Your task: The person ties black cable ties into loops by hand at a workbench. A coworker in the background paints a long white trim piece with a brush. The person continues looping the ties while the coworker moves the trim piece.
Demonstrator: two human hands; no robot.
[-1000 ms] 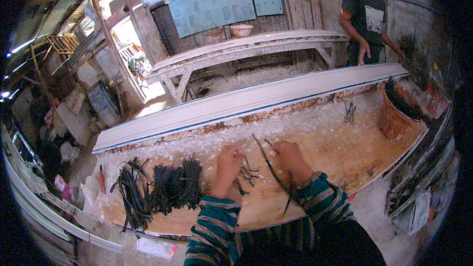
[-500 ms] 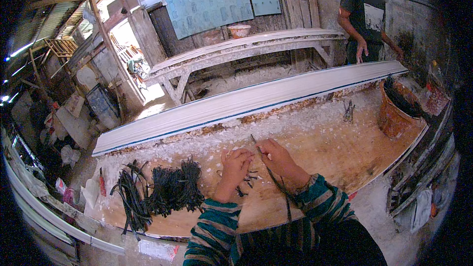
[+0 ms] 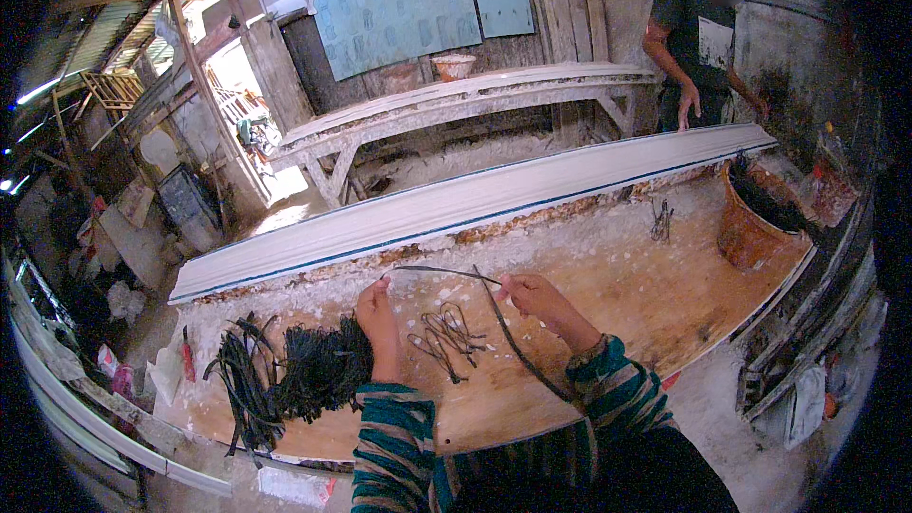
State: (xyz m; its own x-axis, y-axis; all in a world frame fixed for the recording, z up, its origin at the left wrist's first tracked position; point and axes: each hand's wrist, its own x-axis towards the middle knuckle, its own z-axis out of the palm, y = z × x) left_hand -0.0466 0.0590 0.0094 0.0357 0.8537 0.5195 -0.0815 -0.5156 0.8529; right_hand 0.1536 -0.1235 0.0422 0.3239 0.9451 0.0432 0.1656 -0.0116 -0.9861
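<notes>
Thin dark strip (image 3: 439, 269) spans the gap between the person's two hands, over the far half of the wooden table (image 3: 503, 410). It is narrow, flat-looking and blackish grey, with a dull surface; it bows slightly upward along its length and tilts a little down toward the right. The left hand (image 3: 377, 318) has its thumb and fingertips pinched together on the strip's left end. The right hand (image 3: 540, 302) has its fingertips closed on the other end, the remaining fingers curled in.

A longer strip (image 3: 521, 353), equally dark, crosses near the right fingertips and runs down toward the right sleeve (image 3: 622, 385); whether those fingers hold it too, I cannot tell. Below and between the hands, several thin looped pieces (image 3: 446, 332) lie loosely on the wood, apart from the strip. Left of them sits a thick bundle of fine black strands (image 3: 318, 370), just beside the left wrist, and next to that a heap of wider black strips (image 3: 247, 389), some hanging over the near edge. Another few thin loops (image 3: 661, 220) lie well off to the right, near an orange-brown bucket (image 3: 746, 236) with dark stuff inside.
</notes>
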